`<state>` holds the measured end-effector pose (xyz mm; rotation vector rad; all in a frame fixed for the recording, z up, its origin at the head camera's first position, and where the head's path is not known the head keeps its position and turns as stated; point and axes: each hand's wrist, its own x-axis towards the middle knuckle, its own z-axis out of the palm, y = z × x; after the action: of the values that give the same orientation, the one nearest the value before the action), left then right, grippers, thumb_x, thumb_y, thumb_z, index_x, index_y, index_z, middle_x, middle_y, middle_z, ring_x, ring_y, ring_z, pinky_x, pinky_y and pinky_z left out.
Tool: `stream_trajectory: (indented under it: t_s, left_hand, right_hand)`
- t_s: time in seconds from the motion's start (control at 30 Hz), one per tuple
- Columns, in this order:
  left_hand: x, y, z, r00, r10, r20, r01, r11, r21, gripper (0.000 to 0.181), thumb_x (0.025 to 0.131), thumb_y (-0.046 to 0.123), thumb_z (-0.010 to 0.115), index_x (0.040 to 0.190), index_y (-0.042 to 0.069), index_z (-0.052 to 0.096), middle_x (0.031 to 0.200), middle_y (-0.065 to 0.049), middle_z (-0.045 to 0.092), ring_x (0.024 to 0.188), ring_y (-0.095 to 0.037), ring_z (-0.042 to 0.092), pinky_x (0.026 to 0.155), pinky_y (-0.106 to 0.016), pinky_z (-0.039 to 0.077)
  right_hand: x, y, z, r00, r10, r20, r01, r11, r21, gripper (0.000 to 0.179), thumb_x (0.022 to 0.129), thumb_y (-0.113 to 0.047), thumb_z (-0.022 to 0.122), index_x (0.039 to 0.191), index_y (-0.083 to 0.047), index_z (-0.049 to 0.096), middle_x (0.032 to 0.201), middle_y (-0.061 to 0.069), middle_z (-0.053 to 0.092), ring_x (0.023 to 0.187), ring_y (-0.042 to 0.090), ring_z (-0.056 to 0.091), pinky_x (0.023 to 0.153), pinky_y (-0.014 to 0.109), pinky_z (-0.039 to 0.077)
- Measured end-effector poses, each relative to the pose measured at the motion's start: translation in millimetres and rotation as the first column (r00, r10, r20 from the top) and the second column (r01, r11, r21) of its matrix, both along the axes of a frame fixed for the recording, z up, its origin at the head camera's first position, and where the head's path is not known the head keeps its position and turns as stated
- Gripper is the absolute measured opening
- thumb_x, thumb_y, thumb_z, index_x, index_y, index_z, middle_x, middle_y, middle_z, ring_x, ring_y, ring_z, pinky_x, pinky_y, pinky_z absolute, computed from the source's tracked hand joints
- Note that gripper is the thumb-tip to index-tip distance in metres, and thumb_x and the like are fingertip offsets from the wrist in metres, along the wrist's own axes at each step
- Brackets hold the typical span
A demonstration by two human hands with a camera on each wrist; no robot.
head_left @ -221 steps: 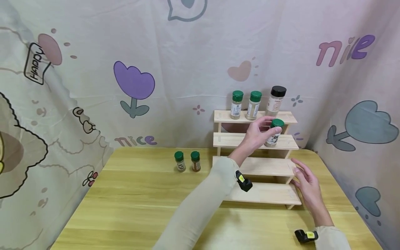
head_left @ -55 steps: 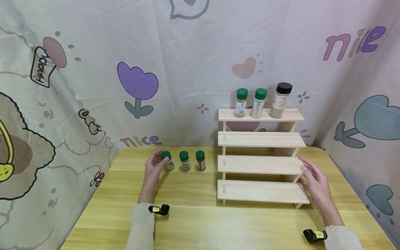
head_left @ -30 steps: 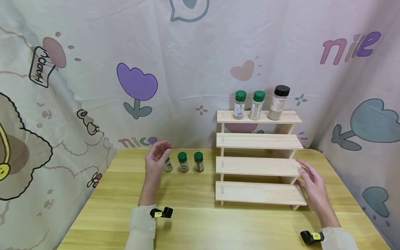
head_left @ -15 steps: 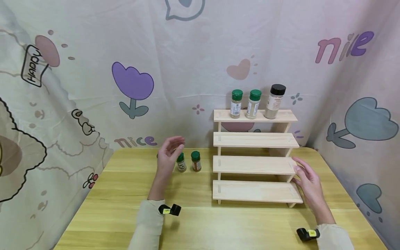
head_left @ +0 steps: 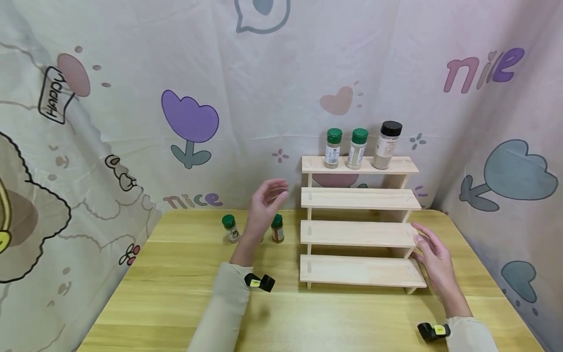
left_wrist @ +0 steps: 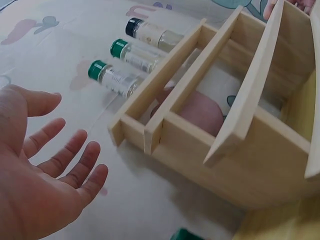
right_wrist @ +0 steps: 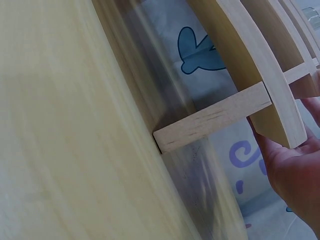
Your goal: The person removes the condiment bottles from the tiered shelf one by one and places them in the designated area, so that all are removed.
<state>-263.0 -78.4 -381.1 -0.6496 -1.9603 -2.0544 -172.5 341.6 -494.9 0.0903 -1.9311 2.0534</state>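
My left hand (head_left: 263, 208) is raised over the table near the rack's left side, fingers loosely bent and holding nothing. Below it stand small green-capped spice jars: one with a pale label (head_left: 230, 229) to its left, one with red-brown contents (head_left: 277, 229) to its right. Between these two, another is mostly hidden behind the forearm. My right hand (head_left: 435, 254) grips the right end of the four-tier wooden shelf rack (head_left: 360, 232), thumb at the third shelf down. In the right wrist view the fingers (right_wrist: 312, 107) reach around a shelf end.
On the top shelf stand two green-capped jars (head_left: 333, 148) and a taller black-capped jar (head_left: 387, 145). The rack is on a wooden table (head_left: 176, 293) against a printed cloth backdrop (head_left: 264, 98).
Since the earliest frame, the green-capped jar has gone from the second shelf to the table's left. My left hand has let go of it, risen and moved right. The right hand stays put.
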Motion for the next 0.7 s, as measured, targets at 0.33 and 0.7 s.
stream_trajectory:
  t_s: [0.33, 0.7]
  left_hand:
    - [-14.8, 28.1, 17.9, 0.999, -0.036, -0.035, 0.034, 0.999, -0.043, 0.039, 0.101, 0.013, 0.066, 0.137, 0.0, 0.057, 0.132, -0.018, 0.063, 0.123, -0.034, 0.06, 0.106, -0.047, 0.049]
    - [-30.4, 56.9, 44.3, 0.999, -0.051, -0.013, 0.051, 0.997, -0.057, 0.04, 0.101, 0.018, 0.067, 0.139, 0.006, 0.059, 0.134, -0.017, 0.062, 0.123, -0.03, 0.061, 0.107, -0.042, 0.048]
  right_hand:
    - [1.1, 0.5, -1.2, 1.0, 0.016, -0.001, -0.016, 1.0, -0.024, 0.045, 0.109, -0.015, 0.052, 0.152, -0.003, 0.046, 0.124, -0.011, 0.065, 0.109, 0.001, 0.064, 0.082, 0.019, 0.057]
    - [0.6, 0.1, -0.4, 1.0, 0.014, 0.009, -0.014, 0.999, -0.029, 0.044, 0.109, -0.014, 0.051, 0.151, -0.004, 0.047, 0.12, -0.011, 0.068, 0.107, 0.002, 0.064, 0.081, 0.018, 0.056]
